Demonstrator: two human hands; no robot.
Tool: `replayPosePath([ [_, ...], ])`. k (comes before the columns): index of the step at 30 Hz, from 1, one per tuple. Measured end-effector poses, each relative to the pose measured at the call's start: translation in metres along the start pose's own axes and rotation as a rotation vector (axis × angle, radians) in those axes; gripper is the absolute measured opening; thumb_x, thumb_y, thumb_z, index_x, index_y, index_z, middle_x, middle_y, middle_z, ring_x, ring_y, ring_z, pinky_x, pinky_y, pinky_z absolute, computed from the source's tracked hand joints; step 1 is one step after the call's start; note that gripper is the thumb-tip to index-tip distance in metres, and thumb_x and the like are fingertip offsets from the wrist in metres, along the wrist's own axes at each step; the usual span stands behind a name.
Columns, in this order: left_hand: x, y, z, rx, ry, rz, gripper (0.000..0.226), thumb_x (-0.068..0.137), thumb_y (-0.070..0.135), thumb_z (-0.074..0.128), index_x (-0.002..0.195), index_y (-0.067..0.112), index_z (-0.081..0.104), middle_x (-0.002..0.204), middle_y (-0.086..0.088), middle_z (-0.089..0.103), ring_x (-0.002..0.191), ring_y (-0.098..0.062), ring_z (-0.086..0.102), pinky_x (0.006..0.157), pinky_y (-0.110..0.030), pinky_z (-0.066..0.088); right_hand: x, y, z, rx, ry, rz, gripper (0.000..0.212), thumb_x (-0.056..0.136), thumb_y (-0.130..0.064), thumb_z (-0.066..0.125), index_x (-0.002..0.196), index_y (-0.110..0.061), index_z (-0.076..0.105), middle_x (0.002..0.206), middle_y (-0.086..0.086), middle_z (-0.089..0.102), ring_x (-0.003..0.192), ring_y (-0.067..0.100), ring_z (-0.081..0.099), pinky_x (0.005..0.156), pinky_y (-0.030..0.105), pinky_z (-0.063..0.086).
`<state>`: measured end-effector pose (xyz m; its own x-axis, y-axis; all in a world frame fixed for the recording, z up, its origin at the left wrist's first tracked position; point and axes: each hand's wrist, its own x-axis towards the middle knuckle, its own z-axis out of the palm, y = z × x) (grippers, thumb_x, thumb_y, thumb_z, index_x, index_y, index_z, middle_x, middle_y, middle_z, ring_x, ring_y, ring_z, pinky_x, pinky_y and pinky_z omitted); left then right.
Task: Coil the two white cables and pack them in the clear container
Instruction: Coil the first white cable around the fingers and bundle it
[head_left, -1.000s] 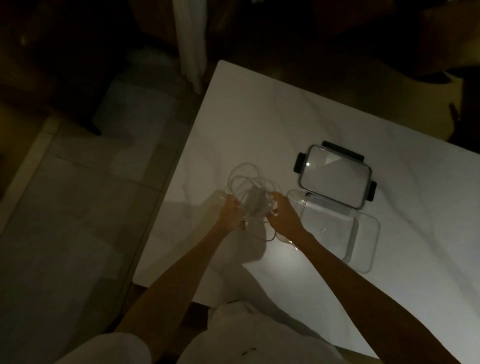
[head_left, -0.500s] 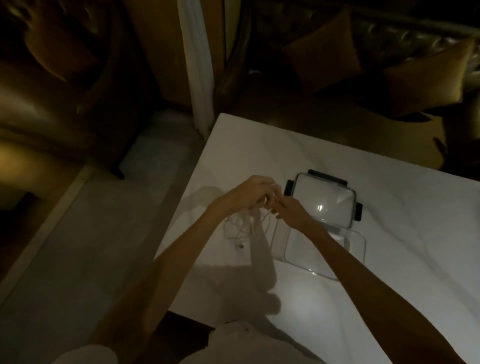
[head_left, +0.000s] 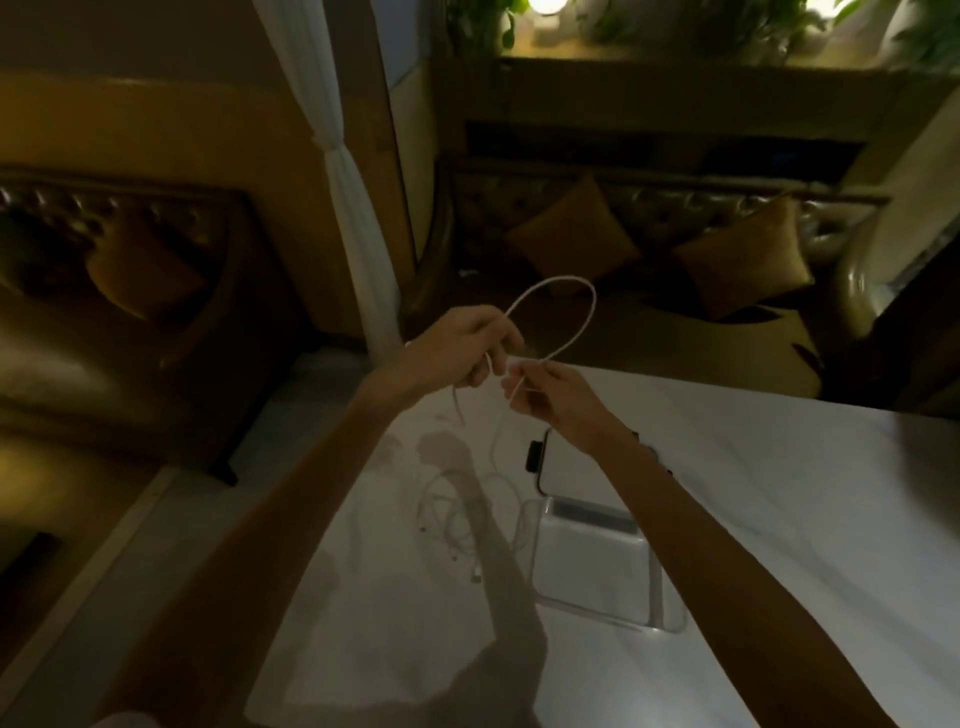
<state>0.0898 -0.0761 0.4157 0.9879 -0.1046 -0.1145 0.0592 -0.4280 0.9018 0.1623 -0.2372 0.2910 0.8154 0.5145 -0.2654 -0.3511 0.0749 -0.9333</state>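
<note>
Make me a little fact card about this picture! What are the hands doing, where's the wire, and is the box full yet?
left hand: pinching one side of the white cable loop, raised above the table
right hand: pinching the loop's other side
rest of the cables: loose tangle lying on the table
clear container: open, nothing inside it
lid: off, lying just beyond the container

A cable loop (head_left: 563, 306) is held above the table (head_left: 779, 519), beyond the container (head_left: 597, 566). The loose cable (head_left: 457, 519) lies left of the container; the lid (head_left: 550, 467) lies just behind it.
</note>
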Motion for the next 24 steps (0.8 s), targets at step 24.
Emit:
replayPosePath([
  [24, 0.004, -0.011, 0.047, 0.053, 0.032, 0.018, 0.028, 0.093, 0.021, 0.056, 0.120, 0.021, 0.049, 0.100, -0.003, 0.065, 0.092, -0.014, 0.062, 0.073, -0.021, 0.048, -0.034, -0.124, 0.019, 0.315, 0.107, -0.210, 0.026, 0.095, -0.016, 0.054, 0.118, -0.007, 0.060, 0.116, 0.012, 0.068, 0.105, 0.022, 0.067, 0.089, 0.038, 0.055],
])
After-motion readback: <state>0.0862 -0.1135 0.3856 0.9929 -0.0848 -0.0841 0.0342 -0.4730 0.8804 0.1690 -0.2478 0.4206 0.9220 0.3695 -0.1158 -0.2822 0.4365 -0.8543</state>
